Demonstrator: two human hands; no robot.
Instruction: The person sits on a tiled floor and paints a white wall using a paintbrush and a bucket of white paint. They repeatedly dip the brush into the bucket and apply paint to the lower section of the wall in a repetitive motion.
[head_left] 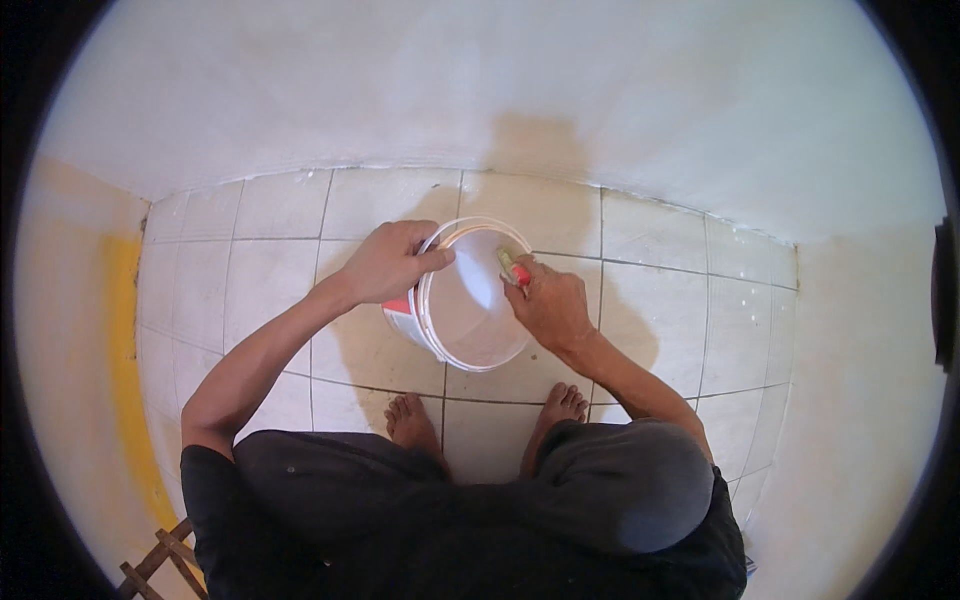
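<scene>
Floor (655, 340): pale cream square tiles, laid in a grid with dark joints; small white specks mark the tiles toward the far right corner. Far wall (400, 80): off-white, surface faintly mottled; a rough whitish line follows its base. Left wall (75, 300): pale, tinted beige toward the far corner, with a bright yellow band (128, 340) near its foot. Right wall (860, 350): plain cream; a dark object (941, 295), kind not determinable, stands out at the outer rim. Lower left: a brown slatted frame (150, 566), partly visible. Lighting: a soft-edged shadow (540, 145) crosses the tiles and climbs the far wall.
</scene>
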